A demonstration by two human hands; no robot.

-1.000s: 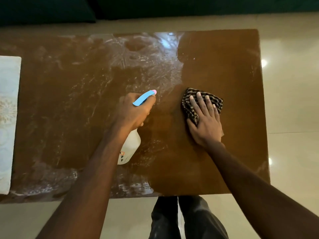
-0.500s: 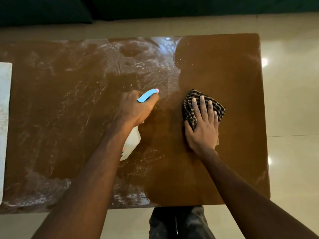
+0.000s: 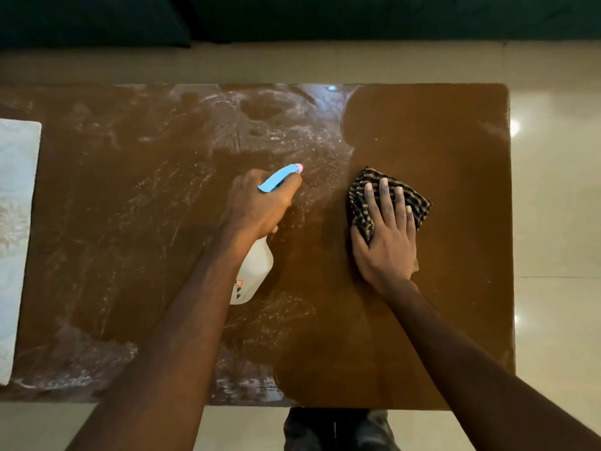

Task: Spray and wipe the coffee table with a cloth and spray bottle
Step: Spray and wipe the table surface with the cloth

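Observation:
The brown coffee table [image 3: 448, 151] fills the view; its left and middle are streaked with wet smears, its right part looks plain. My left hand [image 3: 257, 206] grips a white spray bottle [image 3: 255, 271] with a blue head and pink nozzle, held above the table's middle with the nozzle aimed away from me. My right hand [image 3: 387, 242] lies flat, fingers spread, pressing a dark checked cloth [image 3: 364, 190] onto the table right of the bottle. Part of the cloth is hidden under the palm.
A pale patterned mat [image 3: 16, 222] lies at the table's left end. A dark sofa [image 3: 292, 14] runs along the far side beyond a strip of tiled floor [image 3: 559, 222]. My legs [image 3: 338, 431] show at the near edge.
My right hand and the cloth have shifted slightly toward me and to the right. The left hand with the bottle has stayed almost in place. The head camera has moved a little.

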